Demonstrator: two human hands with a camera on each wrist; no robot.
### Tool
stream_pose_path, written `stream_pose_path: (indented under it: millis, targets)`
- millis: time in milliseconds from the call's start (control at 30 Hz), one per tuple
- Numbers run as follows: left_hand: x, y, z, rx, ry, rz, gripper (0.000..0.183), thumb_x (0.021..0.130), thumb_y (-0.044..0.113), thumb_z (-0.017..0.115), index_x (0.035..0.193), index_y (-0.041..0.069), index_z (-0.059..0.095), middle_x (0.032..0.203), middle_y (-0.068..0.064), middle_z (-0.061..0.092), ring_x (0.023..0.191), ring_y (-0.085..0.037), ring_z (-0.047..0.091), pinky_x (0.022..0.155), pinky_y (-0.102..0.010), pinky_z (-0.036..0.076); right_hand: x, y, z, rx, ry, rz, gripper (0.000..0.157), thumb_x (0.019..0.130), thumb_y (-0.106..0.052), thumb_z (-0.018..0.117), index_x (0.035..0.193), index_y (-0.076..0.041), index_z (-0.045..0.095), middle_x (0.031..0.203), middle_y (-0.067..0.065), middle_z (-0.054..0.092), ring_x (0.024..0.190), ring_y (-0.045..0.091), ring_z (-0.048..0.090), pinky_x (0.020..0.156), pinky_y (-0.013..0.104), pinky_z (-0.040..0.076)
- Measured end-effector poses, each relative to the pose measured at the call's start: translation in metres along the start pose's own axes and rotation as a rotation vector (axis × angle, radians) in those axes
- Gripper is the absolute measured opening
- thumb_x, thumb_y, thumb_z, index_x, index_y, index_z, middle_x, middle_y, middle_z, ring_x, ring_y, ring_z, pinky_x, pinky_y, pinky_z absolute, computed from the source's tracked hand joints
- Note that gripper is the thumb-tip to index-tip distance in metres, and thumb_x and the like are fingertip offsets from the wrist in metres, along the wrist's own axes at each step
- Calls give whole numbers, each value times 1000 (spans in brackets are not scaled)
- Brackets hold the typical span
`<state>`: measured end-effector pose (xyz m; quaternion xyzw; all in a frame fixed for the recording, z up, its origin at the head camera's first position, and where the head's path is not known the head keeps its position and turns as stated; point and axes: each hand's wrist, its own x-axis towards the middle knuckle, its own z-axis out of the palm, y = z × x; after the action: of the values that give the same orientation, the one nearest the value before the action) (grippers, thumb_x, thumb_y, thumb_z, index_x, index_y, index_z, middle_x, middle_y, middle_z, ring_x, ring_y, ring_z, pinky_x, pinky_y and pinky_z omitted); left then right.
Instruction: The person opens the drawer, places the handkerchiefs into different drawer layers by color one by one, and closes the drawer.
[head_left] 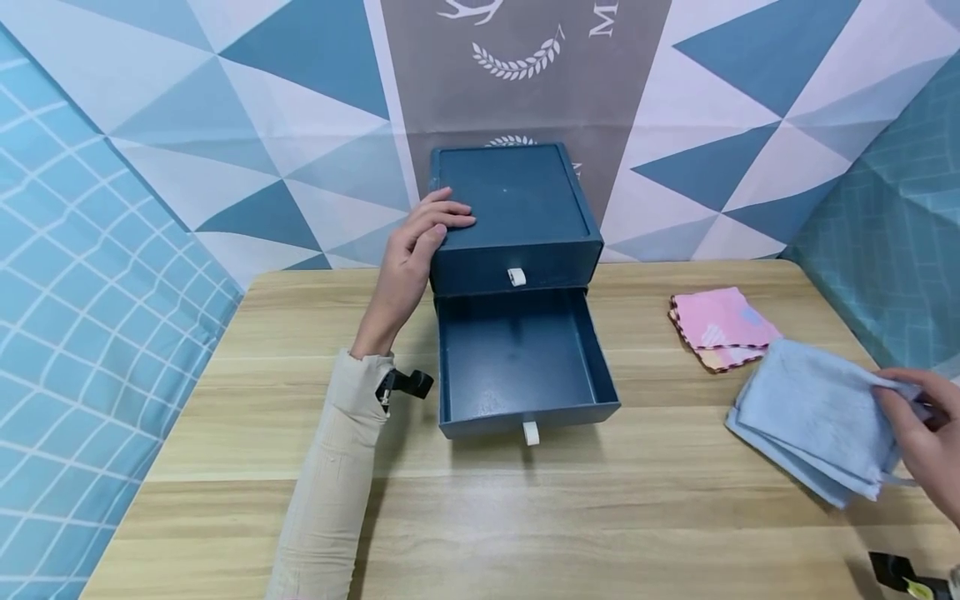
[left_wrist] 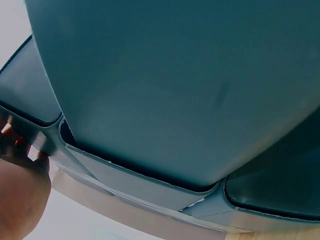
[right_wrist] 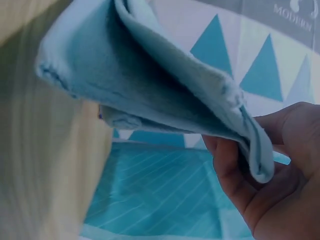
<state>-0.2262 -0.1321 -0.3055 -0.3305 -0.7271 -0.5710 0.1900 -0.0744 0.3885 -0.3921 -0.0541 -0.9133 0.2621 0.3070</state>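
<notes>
A dark blue two-drawer box (head_left: 517, 196) stands at the back of the table. Its lower drawer (head_left: 517, 358) is pulled out and has nothing in it; the upper one is closed, and each has a small white pull tab. My left hand (head_left: 420, 250) rests on the box's left top edge, fingers over the top. At the right, my right hand (head_left: 926, 425) pinches the edge of a folded light blue towel (head_left: 817, 417). In the right wrist view the towel (right_wrist: 150, 85) droops in layers from between thumb and fingers.
Beyond the towel lies a folded pink cloth (head_left: 723, 325) with a dark stitched edge, partly overlapped by the towel in the head view. Patterned cloth backdrops (head_left: 300, 125) rise behind the wooden table (head_left: 525, 525) and along both sides.
</notes>
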Motion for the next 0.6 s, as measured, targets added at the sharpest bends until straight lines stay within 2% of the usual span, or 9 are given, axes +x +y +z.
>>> stream_pose_path:
  millis: [100, 200, 267, 333, 367, 400, 433, 500, 600]
  targets:
    - [0, 0, 0, -2, 1, 4, 35, 104, 3, 37, 117, -12, 66, 129, -27, 58, 145, -32, 31, 121, -32, 20, -1, -11, -4, -5, 38, -49, 16, 88, 18, 57, 99, 13, 67, 86, -46, 37, 62, -29, 33, 43, 4, 30]
    - [0, 0, 0, -4, 3, 6, 35, 104, 3, 37, 116, -13, 66, 129, -27, 58, 145, -31, 31, 121, -32, 20, -2, -23, -9, -11, 67, -102, 15, 86, 19, 59, 98, 14, 67, 84, -35, 50, 64, -32, 33, 42, 4, 30]
    - [0, 0, 0, -3, 1, 8, 35, 104, 3, 37, 117, -13, 66, 129, -27, 57, 145, -31, 31, 121, -32, 20, -2, -31, -13, -20, 76, -131, 15, 86, 20, 59, 97, 15, 67, 80, -14, 62, 65, -32, 32, 42, 3, 29]
    - [0, 0, 0, -5, -1, 9, 35, 104, 2, 37, 117, -13, 66, 129, -28, 57, 145, -32, 31, 121, -32, 20, -4, -39, -16, -34, 78, -143, 15, 86, 21, 59, 98, 15, 66, 78, -1, 60, 65, -31, 30, 42, 4, 28]
    - [0, 0, 0, -6, -2, 10, 34, 104, 2, 37, 117, -13, 66, 129, -28, 57, 145, -32, 31, 121, -32, 20, -5, -43, -17, -37, 78, -145, 15, 87, 20, 59, 98, 14, 66, 79, -1, 60, 65, -31, 30, 43, 4, 28]
    - [0, 0, 0, -7, -3, 11, 35, 104, 2, 37, 117, -13, 66, 129, -28, 57, 145, -32, 31, 121, -33, 20, -6, -46, -18, -38, 82, -145, 15, 87, 20, 59, 99, 14, 66, 81, -10, 56, 66, -31, 30, 44, 3, 28]
    - [0, 0, 0, -7, -3, 10, 35, 104, 2, 37, 117, -13, 66, 129, -27, 57, 145, -32, 31, 121, -32, 20, -7, -49, -19, -44, 80, -144, 15, 87, 20, 58, 100, 14, 66, 82, -8, 54, 66, -30, 30, 45, 2, 28]
    - [0, -1, 0, -8, -2, 8, 35, 104, 3, 37, 117, -13, 66, 129, -27, 57, 145, -32, 31, 121, -32, 20, -8, -54, -20, -42, 81, -136, 16, 88, 19, 58, 101, 13, 66, 89, -22, 45, 67, -30, 31, 47, 1, 29]
    - [0, -1, 0, -9, 2, 5, 35, 104, 3, 37, 117, -12, 66, 129, -27, 58, 145, -31, 31, 121, -32, 20, -8, -60, -21, -17, 79, -137, 18, 87, 20, 59, 102, 13, 66, 93, -33, 42, 70, -31, 33, 50, -2, 31]
